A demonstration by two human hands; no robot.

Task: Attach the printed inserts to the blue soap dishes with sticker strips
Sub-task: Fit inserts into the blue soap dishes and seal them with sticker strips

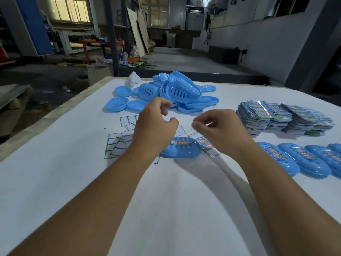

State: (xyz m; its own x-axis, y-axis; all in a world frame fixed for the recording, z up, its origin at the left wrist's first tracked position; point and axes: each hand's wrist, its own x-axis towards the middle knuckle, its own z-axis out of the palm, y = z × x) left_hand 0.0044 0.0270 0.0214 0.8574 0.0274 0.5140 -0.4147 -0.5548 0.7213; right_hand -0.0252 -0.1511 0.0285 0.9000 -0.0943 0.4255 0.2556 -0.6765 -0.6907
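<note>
Both hands hover above the white bench (184,209), near centre. Left hand (154,126) has curled fingers, thumb and forefinger apart, grip holding nothing visible. Right hand (224,130) has fingertips pinched together, possibly on a thin clear sticker strip, too small to confirm; call that grip cannot tell. Below and between the hands lies one blue soap dish (181,151) with a printed insert (181,142) on its upper edge. Backing sheets (118,143) with green borders are scattered at 9 o'clock of that dish, partly under the left wrist. Pile of loose blue dishes (177,89) at 12 o'clock, near the far bench edge; a white object (133,79) just beside it at 11. Stacks of printed inserts (284,115) at 2 o'clock. Row of finished dishes (299,161) at 3 o'clock, running off the right frame edge. Wide bare bench surface from 5 to 8 o'clock, under the forearms. Left bench edge runs diagonally at 9–10 o'clock, floor beyond.
</note>
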